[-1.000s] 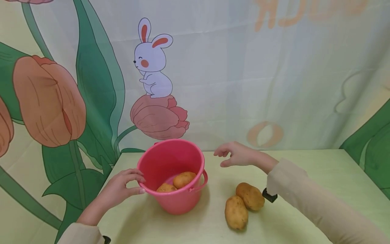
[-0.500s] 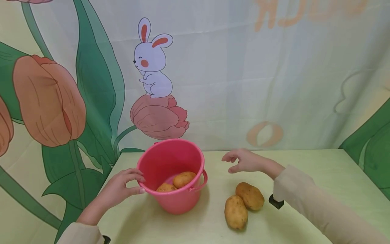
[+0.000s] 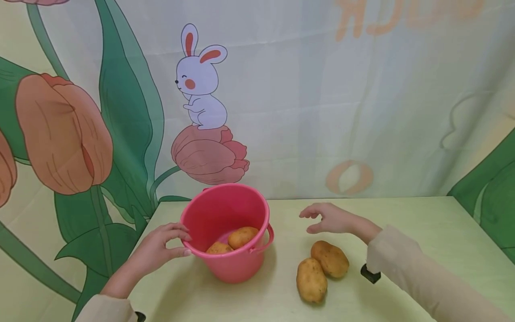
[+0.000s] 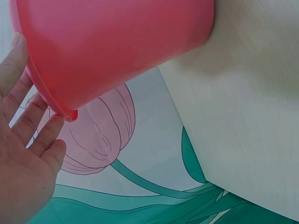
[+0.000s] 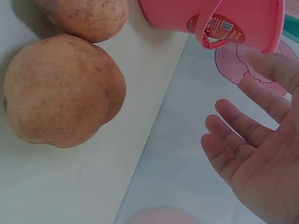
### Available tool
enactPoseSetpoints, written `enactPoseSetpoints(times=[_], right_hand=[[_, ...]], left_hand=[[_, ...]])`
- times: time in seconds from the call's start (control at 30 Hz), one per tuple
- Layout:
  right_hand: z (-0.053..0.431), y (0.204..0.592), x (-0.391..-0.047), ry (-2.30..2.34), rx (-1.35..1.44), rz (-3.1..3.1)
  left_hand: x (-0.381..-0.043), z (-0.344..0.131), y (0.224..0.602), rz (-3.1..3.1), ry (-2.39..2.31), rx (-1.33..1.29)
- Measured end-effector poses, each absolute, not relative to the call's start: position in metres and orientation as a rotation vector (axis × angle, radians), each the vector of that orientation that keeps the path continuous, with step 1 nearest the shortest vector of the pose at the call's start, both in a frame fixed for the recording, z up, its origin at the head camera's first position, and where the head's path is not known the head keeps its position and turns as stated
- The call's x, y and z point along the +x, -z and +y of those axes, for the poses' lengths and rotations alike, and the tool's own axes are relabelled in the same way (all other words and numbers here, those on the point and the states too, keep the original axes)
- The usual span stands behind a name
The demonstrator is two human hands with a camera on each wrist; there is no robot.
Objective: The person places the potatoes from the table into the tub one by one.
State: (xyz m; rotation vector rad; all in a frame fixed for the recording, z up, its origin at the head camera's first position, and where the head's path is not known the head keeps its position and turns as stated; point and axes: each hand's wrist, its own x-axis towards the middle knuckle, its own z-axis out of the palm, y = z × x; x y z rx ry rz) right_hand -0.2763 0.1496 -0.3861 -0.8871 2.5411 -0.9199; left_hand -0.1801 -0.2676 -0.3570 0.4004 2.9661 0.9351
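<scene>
A pink bucket [image 3: 237, 269] stands on the table, its mouth facing the head camera, its handle [image 3: 263, 243] hanging at the right side. Inside it lie two potatoes, one [image 3: 243, 237] fully in sight and one [image 3: 219, 247] partly covered by the near rim. My left hand [image 3: 157, 246] holds the left rim between thumb and fingers. To the right of the bucket, two more potatoes [image 3: 330, 259] [image 3: 311, 281] lie side by side, touching. My right hand [image 3: 334, 218] hovers just beyond them, fingers loosely bent with nothing in the grasp.
A pale table [image 3: 402, 232] runs back to a fabric backdrop [image 3: 297, 112] printed with tulips and a white rabbit [image 3: 207, 103]. In the right wrist view a red label [image 5: 224, 28] shows on the bucket's side.
My right hand has drawn away from the bucket, moving right and slightly toward me, over toward the loose potatoes. The left hand, bucket and potatoes have stayed in place.
</scene>
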Motion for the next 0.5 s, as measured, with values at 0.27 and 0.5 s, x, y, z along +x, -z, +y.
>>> enactPoseSetpoints(times=[0.27, 0.5], right_hand=[[0.162, 0.404, -0.273, 0.953, -0.849, 2.53], [0.168, 0.412, -0.27, 0.979, -0.842, 2.544]], left_hand=[[-0.18, -0.268, 0.357, 2.959, -0.932, 0.391], [-0.18, -0.267, 0.356, 2.956, -0.929, 0.389]])
